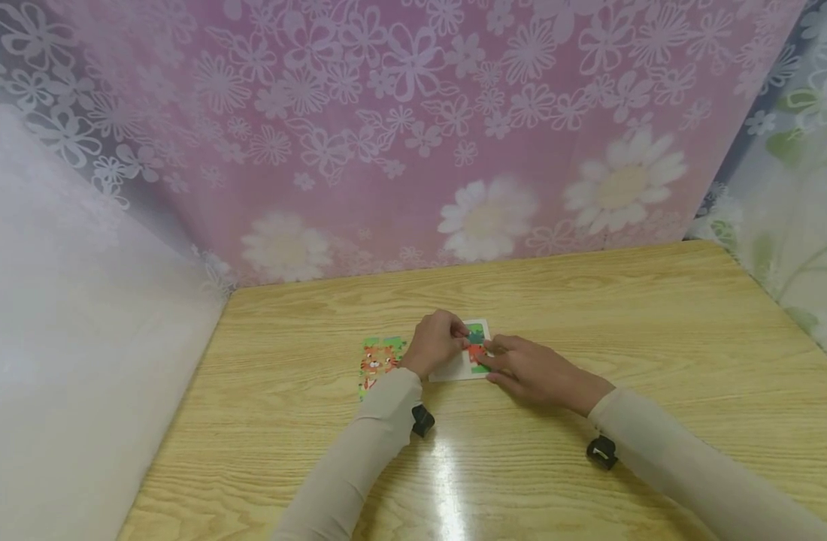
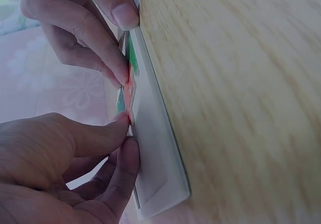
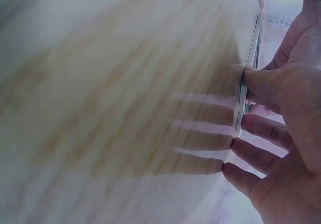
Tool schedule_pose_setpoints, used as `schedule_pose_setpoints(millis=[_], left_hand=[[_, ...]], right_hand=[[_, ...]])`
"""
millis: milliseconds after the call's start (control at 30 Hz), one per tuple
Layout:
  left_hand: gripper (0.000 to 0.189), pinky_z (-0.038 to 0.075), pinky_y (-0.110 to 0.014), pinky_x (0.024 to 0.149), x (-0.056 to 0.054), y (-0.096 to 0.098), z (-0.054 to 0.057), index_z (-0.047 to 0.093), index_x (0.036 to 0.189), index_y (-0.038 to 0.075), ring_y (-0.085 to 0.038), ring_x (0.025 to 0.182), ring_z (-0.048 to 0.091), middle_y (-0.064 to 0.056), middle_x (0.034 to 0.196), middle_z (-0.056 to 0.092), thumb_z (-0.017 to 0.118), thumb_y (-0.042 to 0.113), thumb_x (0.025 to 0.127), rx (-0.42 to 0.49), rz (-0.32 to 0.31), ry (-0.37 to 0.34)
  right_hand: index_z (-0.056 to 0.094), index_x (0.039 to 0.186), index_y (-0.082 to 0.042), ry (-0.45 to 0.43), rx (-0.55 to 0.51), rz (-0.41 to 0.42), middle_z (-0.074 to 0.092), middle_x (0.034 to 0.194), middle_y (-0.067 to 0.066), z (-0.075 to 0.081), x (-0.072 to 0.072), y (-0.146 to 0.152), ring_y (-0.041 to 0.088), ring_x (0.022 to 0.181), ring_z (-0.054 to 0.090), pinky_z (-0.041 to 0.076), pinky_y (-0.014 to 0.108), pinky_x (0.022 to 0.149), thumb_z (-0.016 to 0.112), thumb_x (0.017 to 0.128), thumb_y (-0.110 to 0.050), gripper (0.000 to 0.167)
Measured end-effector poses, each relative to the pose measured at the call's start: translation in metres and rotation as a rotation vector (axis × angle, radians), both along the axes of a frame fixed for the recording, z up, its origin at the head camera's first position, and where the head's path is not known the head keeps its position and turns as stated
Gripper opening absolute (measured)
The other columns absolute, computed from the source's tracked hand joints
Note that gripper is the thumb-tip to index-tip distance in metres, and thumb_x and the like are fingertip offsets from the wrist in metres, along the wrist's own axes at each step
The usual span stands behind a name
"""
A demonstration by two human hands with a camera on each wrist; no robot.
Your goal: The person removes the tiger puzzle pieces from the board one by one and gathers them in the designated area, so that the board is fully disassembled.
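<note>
Reaching in from the near side of the white tray [image 1: 449, 370] come two pale sleeves [image 1: 355, 454], each with a small black device [image 1: 423, 421] by the wrist. At the tray's right edge is the right hand [image 1: 531, 370], its fingers extended and clasping nothing; the thumb rests against the near rim while a fingertip touches the red piece [image 1: 476, 352]. That piece lies within the tray's right part, between green patches [image 1: 477, 332]. Over the tray's left part bends the left hand [image 1: 435, 344], fingers curled, thumb and forefinger pinching the red piece's edge. Just left of the tray, partly covered by the left arm, lie puzzle pieces [image 1: 373, 366] showing an orange animal face. Beneath the tray spreads the wood-grain table [image 1: 589, 300]; well beyond it hangs a pink floral curtain [image 1: 386, 150].
</note>
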State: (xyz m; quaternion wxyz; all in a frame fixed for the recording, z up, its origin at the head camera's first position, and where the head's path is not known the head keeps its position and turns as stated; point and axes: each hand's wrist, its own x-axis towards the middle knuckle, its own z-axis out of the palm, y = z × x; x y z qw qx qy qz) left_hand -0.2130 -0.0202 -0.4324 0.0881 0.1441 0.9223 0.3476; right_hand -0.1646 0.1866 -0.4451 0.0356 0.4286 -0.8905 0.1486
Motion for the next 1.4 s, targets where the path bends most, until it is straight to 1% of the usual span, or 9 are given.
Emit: schedule_pose_setpoints(millis=[233, 333, 500, 667, 800, 1067, 1267, 1400], left_hand=[[0.006, 0.053, -0.025, 0.070, 0.001, 0.000, 0.002, 0.079, 0.096, 0.006, -0.009, 0.076, 0.063, 0.000, 0.085, 0.071, 0.078, 0.009, 0.091, 0.016, 0.016, -0.001], [0.006, 0.052, -0.025, 0.069, 0.001, 0.001, 0.003, 0.078, 0.095, 0.006, -0.009, 0.076, 0.063, 0.001, 0.084, 0.070, 0.078, 0.010, 0.090, 0.023, 0.033, -0.008], [0.006, 0.052, -0.026, 0.068, 0.001, 0.002, 0.002, 0.078, 0.094, 0.007, -0.009, 0.074, 0.062, 0.002, 0.083, 0.069, 0.079, 0.011, 0.090, 0.033, 0.062, -0.020], [0.006, 0.052, -0.026, 0.067, 0.001, 0.004, 0.003, 0.078, 0.094, 0.007, -0.010, 0.073, 0.061, 0.002, 0.081, 0.068, 0.079, 0.011, 0.090, 0.028, 0.077, -0.025], [0.004, 0.051, -0.026, 0.066, 0.001, 0.004, 0.002, 0.078, 0.092, 0.007, -0.010, 0.071, 0.061, 0.002, 0.080, 0.067, 0.079, 0.011, 0.090, 0.019, 0.078, -0.020], [0.007, 0.048, -0.025, 0.063, 0.002, 0.005, 0.002, 0.076, 0.090, 0.007, -0.011, 0.068, 0.059, 0.002, 0.076, 0.065, 0.077, 0.013, 0.092, 0.015, 0.078, -0.023], [0.008, 0.049, -0.027, 0.064, 0.003, 0.001, 0.004, 0.076, 0.092, 0.007, -0.013, 0.071, 0.059, 0.002, 0.079, 0.066, 0.075, 0.015, 0.094, 0.014, 0.064, -0.035], [0.010, 0.049, -0.028, 0.064, 0.003, -0.006, 0.005, 0.076, 0.094, 0.007, -0.013, 0.073, 0.059, 0.001, 0.083, 0.066, 0.073, 0.017, 0.096, -0.007, 0.052, -0.024]], right_hand=[[0.067, 0.131, 0.001, -0.011, 0.009, -0.012, 0.064, 0.129, 0.024, 0.000, 0.000, 0.000, 0.039, 0.122, 0.058, 0.051, 0.052, 0.097, 0.067, 0.099, -0.017, 0.037], [0.067, 0.131, 0.001, -0.017, 0.009, -0.015, 0.063, 0.130, 0.025, 0.001, 0.000, 0.000, 0.040, 0.123, 0.057, 0.050, 0.053, 0.097, 0.067, 0.100, -0.017, 0.036], [0.067, 0.132, 0.000, -0.020, 0.012, -0.013, 0.062, 0.131, 0.025, 0.000, 0.000, 0.000, 0.039, 0.123, 0.057, 0.051, 0.052, 0.096, 0.065, 0.101, -0.018, 0.036], [0.067, 0.130, 0.000, -0.003, 0.012, -0.003, 0.063, 0.129, 0.024, 0.000, 0.000, 0.000, 0.037, 0.120, 0.059, 0.052, 0.051, 0.094, 0.065, 0.100, -0.018, 0.035], [0.068, 0.129, 0.001, 0.007, 0.007, 0.003, 0.064, 0.129, 0.024, -0.001, 0.000, 0.000, 0.037, 0.120, 0.059, 0.052, 0.051, 0.094, 0.066, 0.100, -0.018, 0.034], [0.068, 0.129, 0.001, -0.001, -0.005, 0.007, 0.064, 0.128, 0.024, -0.003, -0.001, 0.000, 0.038, 0.119, 0.059, 0.052, 0.050, 0.095, 0.067, 0.100, -0.017, 0.035], [0.068, 0.129, 0.001, -0.002, 0.001, 0.002, 0.064, 0.128, 0.026, -0.003, -0.001, 0.000, 0.039, 0.120, 0.059, 0.052, 0.051, 0.095, 0.066, 0.100, -0.018, 0.035], [0.066, 0.132, 0.001, -0.016, 0.010, -0.007, 0.063, 0.129, 0.026, -0.002, -0.001, 0.001, 0.039, 0.121, 0.058, 0.052, 0.051, 0.095, 0.065, 0.101, -0.018, 0.037]])
